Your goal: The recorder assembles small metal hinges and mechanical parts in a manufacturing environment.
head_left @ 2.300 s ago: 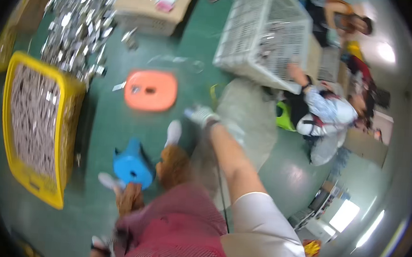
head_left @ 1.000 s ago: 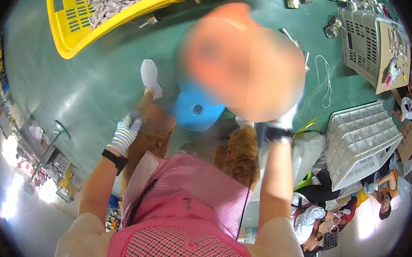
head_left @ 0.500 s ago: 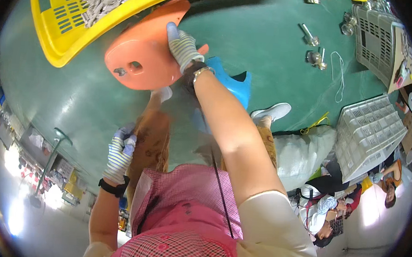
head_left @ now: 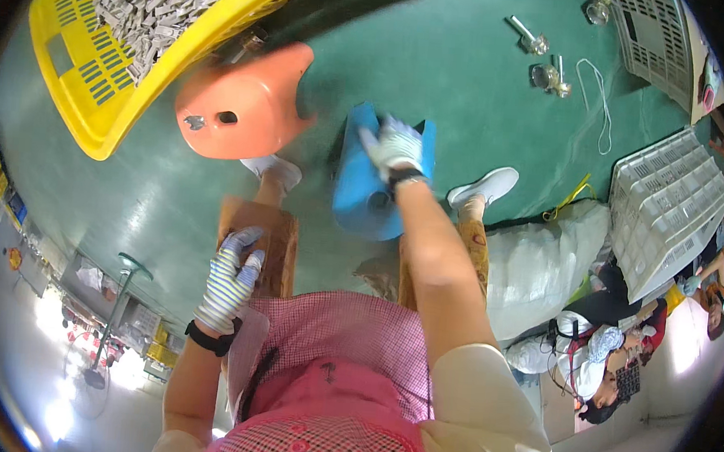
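A blue plastic stool [head_left: 356, 194] lies on the green floor between my feet, a round hole showing in its near part. My right hand [head_left: 397, 147], in a striped glove and slightly blurred, grips its far edge, thumb apart on the left. Left of it is an orange plastic stool [head_left: 249, 105] with a hole and a worn grey patch; neither hand touches it. My left hand [head_left: 232, 280], gloved in striped knit, rests by my left knee over the brown trouser leg. Its thumb and fingers are apart, with nothing visible in them.
A yellow basket [head_left: 117, 129] full of small grey pieces stands at the far left. Metal parts [head_left: 549, 78] and a white cord loop [head_left: 601, 108] lie on the floor at far right. White crates [head_left: 669, 214] and a stuffed white sack [head_left: 545, 256] flank my right leg. Co-workers sit beyond.
My right hand has let go of the orange stool and moved right onto the blue one. The orange stool now rests apart from my hands. My left hand stays by the knee.
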### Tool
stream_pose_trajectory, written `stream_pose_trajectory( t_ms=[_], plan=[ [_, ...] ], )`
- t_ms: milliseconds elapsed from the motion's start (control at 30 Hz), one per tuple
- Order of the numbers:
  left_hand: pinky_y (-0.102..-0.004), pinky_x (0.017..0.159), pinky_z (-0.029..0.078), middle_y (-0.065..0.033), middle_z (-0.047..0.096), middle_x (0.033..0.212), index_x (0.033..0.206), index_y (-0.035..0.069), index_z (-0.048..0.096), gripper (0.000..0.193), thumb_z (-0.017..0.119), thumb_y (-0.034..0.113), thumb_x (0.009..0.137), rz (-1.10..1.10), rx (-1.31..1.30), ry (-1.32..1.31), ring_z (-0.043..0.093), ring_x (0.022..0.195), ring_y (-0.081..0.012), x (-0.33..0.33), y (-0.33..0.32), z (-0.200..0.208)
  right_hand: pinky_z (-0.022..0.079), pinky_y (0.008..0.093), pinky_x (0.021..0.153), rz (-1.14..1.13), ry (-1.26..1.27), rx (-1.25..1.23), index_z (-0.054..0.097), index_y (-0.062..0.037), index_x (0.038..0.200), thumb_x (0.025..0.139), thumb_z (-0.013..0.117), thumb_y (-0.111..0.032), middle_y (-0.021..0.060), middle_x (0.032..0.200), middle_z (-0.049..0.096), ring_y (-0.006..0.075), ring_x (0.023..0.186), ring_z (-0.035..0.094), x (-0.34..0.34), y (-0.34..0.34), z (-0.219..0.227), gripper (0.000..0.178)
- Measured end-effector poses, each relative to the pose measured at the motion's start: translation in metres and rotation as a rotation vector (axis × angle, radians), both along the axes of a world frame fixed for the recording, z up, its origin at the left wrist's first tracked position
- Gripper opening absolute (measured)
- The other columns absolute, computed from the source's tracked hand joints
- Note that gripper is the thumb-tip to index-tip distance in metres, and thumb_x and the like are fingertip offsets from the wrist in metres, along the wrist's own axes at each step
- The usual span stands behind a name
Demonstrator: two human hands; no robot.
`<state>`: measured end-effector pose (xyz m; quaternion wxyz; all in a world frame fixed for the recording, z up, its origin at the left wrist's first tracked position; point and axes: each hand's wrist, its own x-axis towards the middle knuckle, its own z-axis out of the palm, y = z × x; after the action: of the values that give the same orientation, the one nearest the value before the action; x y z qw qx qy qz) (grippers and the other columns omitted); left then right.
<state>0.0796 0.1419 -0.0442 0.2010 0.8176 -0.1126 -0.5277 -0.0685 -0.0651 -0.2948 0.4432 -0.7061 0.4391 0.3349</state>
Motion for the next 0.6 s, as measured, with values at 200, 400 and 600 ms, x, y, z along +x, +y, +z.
stream_pose_trajectory(
  t_ms=[200, 400, 600],
  plan=[
    [-0.0350, 0.093, 0.041, -0.0164, 0.055, 0.116, 0.121, -0.001, 0.049, 0.035, 0.050, 0.011, 0.089, -0.150, -0.101, -0.115, 0.054, 0.105, -0.0268, -0.018, 0.000, -0.024, 0.030, 0.0397, 0.103, 0.035, 0.183, 0.286, 0.062, 0.0040, 0.107, 0.080, 0.029, -0.073, 0.0274, 0.116, 0.055, 0.0391, 0.113, 0.050, -0.089, -0.021, 0.024, 0.089],
    [-0.0392, 0.098, 0.037, -0.0200, 0.044, 0.131, 0.130, -0.001, 0.039, 0.046, 0.048, 0.008, 0.086, -0.178, -0.384, -0.412, 0.048, 0.115, -0.0335, -0.040, -0.121, -0.004, 0.050, 0.0361, 0.083, -1.295, 0.211, 0.043, 0.048, 0.0055, 0.124, 0.088, 0.038, -0.062, 0.0145, 0.110, 0.062, 0.0250, 0.094, 0.062, -0.165, -0.067, 0.153, 0.077],
    [-0.0410, 0.104, 0.032, -0.0191, 0.033, 0.139, 0.139, 0.004, 0.025, 0.070, 0.056, 0.004, 0.076, -0.236, -0.842, -0.329, 0.031, 0.131, -0.0297, -0.104, -0.206, 0.067, 0.042, 0.0365, 0.097, -1.950, -0.302, -0.095, 0.038, 0.0026, 0.132, 0.094, 0.030, -0.054, 0.0140, 0.130, 0.048, 0.0259, 0.112, 0.051, -0.205, -0.095, 0.256, 0.069]
  ],
)
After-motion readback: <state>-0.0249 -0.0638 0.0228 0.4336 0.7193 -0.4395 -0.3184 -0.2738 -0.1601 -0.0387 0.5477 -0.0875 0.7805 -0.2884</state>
